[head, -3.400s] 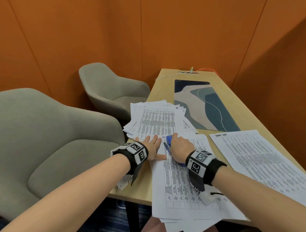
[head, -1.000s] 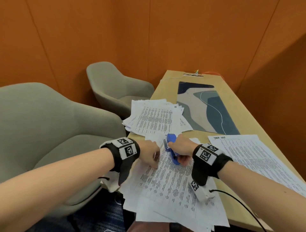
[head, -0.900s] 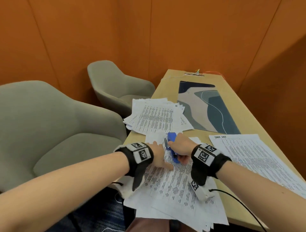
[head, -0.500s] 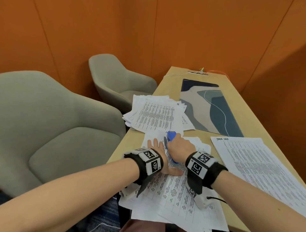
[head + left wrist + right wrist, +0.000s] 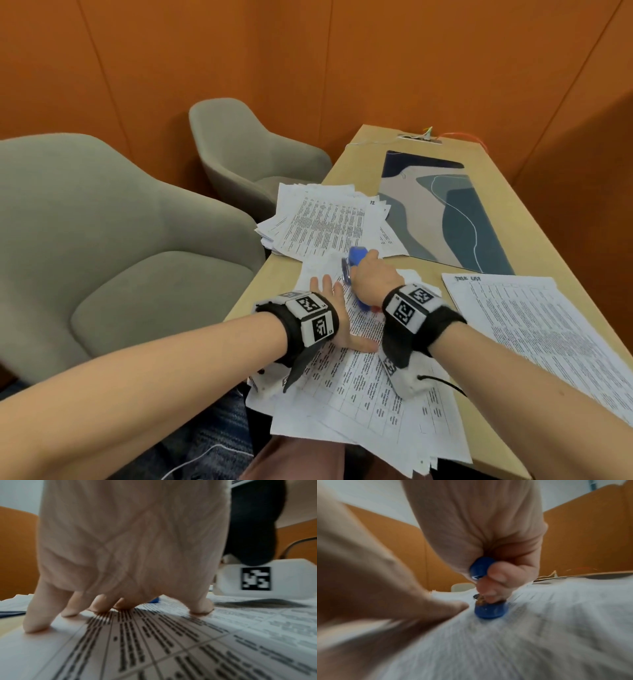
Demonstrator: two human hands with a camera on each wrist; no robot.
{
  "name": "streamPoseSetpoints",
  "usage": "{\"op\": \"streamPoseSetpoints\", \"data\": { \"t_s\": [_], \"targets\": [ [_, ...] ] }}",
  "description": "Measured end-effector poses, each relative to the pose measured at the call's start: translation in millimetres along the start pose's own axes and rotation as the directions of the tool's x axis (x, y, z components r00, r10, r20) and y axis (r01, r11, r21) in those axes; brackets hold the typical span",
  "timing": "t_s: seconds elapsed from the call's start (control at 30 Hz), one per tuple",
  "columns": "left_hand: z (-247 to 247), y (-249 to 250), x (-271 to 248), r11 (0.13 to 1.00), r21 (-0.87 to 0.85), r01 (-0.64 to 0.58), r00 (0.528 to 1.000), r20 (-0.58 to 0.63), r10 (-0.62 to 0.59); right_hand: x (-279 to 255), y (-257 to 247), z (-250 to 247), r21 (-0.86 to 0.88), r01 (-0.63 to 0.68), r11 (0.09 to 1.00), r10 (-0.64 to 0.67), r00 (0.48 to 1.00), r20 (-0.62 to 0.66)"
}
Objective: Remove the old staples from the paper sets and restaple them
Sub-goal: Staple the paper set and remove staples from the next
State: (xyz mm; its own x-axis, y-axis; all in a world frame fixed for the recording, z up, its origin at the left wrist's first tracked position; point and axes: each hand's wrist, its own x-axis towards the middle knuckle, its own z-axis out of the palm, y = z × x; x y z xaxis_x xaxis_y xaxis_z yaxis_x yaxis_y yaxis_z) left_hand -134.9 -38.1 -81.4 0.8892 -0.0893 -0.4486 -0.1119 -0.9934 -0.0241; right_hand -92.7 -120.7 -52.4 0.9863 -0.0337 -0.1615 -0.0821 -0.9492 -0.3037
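Observation:
A blue stapler [image 5: 356,261] stands on the near paper set [image 5: 363,387], close to the set's far edge. My right hand [image 5: 371,277] grips the stapler [image 5: 482,568] from above, fingers curled round its top arm; its blue base [image 5: 489,610] rests on the sheet. My left hand [image 5: 334,308] lies flat on the same paper set [image 5: 154,649] just left of the stapler, with straight spread fingers [image 5: 36,616] pressing the page down. The set's corner under the stapler is hidden by my right hand.
A fanned pile of printed sheets [image 5: 325,222] lies farther along the wooden table [image 5: 513,205], another printed set [image 5: 534,325] to the right, and a patterned mat [image 5: 445,205] beyond. Two grey chairs [image 5: 120,240] stand left of the table. Orange walls close in.
My left hand went from curled at the paper's edge to flat on the sheet beside the stapler. The right hand stayed on the stapler. The head view shifted slightly.

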Motion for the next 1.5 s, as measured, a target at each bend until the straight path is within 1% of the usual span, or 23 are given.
{"op": "streamPoseSetpoints", "data": {
  "t_s": [0.03,0.17,0.3,0.37,0.4,0.47,0.53,0.57,0.6,0.67,0.7,0.73,0.8,0.9,1.03,1.13,1.2,1.23,1.3,1.33,1.4,1.5],
  "targets": [
    [0.7,0.2,1.7,1.000,0.001,0.007,1.000,-0.007,-0.007,6.1,-7.1,-1.0,0.026,-0.005,1.000,0.005,1.000,-0.003],
    [4.6,5.5,3.6,0.999,-0.009,0.053,0.999,-0.011,-0.053,19.9,-19.4,-5.4,0.006,-0.015,1.000,0.015,0.999,0.049],
    [0.2,3.2,3.1,0.999,-0.020,0.026,0.999,0.038,-0.025,6.8,-6.4,-23.0,0.019,-0.040,0.999,0.038,0.994,0.098],
    [-0.6,0.9,4.4,1.000,-0.009,0.012,0.999,0.047,-0.012,0.2,10.4,-29.0,-0.013,0.008,1.000,-0.006,0.989,0.145],
    [-3.1,1.4,2.1,1.000,-0.008,0.008,0.999,0.046,-0.007,-3.3,20.5,-30.7,-0.013,0.027,1.000,-0.024,0.990,0.142],
    [-14.5,1.6,-5.4,0.999,0.022,-0.030,0.999,0.035,0.029,-12.7,39.9,-32.7,0.109,0.079,0.991,-0.092,0.988,0.127],
    [-30.5,-1.1,-8.7,0.988,0.066,-0.140,0.989,-0.030,0.142,-20.6,54.2,-31.7,0.160,0.032,0.987,-0.049,0.993,0.108],
    [-39.0,-3.7,-5.9,0.976,0.060,-0.208,0.973,-0.092,0.212,-23.7,59.2,-30.6,0.152,0.001,0.988,-0.017,0.995,0.101],
    [-48.0,-7.4,-1.0,0.969,0.036,-0.244,0.955,-0.167,0.247,-23.9,63.4,-29.0,0.129,-0.017,0.992,0.004,0.995,0.100],
    [-59.9,-14.8,13.1,0.973,-0.057,-0.223,0.934,-0.299,0.197,-21.4,68.3,-25.3,0.127,-0.036,0.991,0.025,0.995,0.092],
    [-63.6,-17.5,21.6,0.975,-0.082,-0.205,0.928,-0.334,0.167,-21.9,68.1,-24.7,0.112,-0.043,0.993,0.032,0.995,0.098],
    [-66.6,-19.1,29.0,0.977,-0.094,-0.193,0.928,-0.342,0.150,-23.3,66.6,-24.5,0.100,-0.047,0.994,0.037,0.994,0.106],
    [-68.3,-21.3,41.2,0.983,-0.076,-0.170,0.936,-0.326,0.136,-24.2,65.7,-23.1,0.082,-0.039,0.996,0.030,0.993,0.118],
    [-67.7,-23.0,53.1,0.988,-0.051,-0.145,0.931,-0.344,0.119,-25.8,64.3,-21.5,0.070,-0.025,0.997,0.016,0.990,0.139],
    [-71.8,-19.9,58.6,0.991,0.024,-0.133,0.955,-0.266,0.135,-26.9,64.0,-20.8,0.057,-0.006,0.998,-0.001,0.992,0.126],
    [-76.7,-14.3,57.1,0.976,0.162,-0.148,0.972,-0.159,0.174,-27.1,64.3,-19.2,0.073,0.002,0.997,-0.011,0.992,0.123],
    [-76.6,-11.6,57.8,0.951,0.251,-0.183,0.970,-0.115,0.217,-27.1,63.7,-18.3,0.066,0.003,0.998,-0.011,0.993,0.118],
    [-75.7,-11.5,57.7,0.936,0.285,-0.207,0.963,-0.111,0.247,-26.9,63.0,-18.0,0.059,0.005,0.998,-0.012,0.993,0.115],
    [-73.3,-13.4,58.8,0.910,0.332,-0.250,0.938,-0.151,0.313,-25.5,62.7,-17.5,0.046,0.010,0.999,-0.015,0.994,0.110],
    [-73.0,-15.0,59.4,0.906,0.331,-0.263,0.925,-0.181,0.334,-25.0,62.6,-17.4,0.045,0.010,0.999,-0.015,0.994,0.109],
    [-74.6,-17.5,59.4,0.921,0.265,-0.285,0.909,-0.231,0.348,-24.7,63.3,-17.2,0.045,0.015,0.999,-0.020,0.994,0.107],
    [-75.6,-23.2,62.7,0.955,0.035,-0.296,0.912,-0.286,0.293,-24.0,64.5,-15.5,0.022,0.025,0.999,-0.027,0.995,0.099]
  ]
}}
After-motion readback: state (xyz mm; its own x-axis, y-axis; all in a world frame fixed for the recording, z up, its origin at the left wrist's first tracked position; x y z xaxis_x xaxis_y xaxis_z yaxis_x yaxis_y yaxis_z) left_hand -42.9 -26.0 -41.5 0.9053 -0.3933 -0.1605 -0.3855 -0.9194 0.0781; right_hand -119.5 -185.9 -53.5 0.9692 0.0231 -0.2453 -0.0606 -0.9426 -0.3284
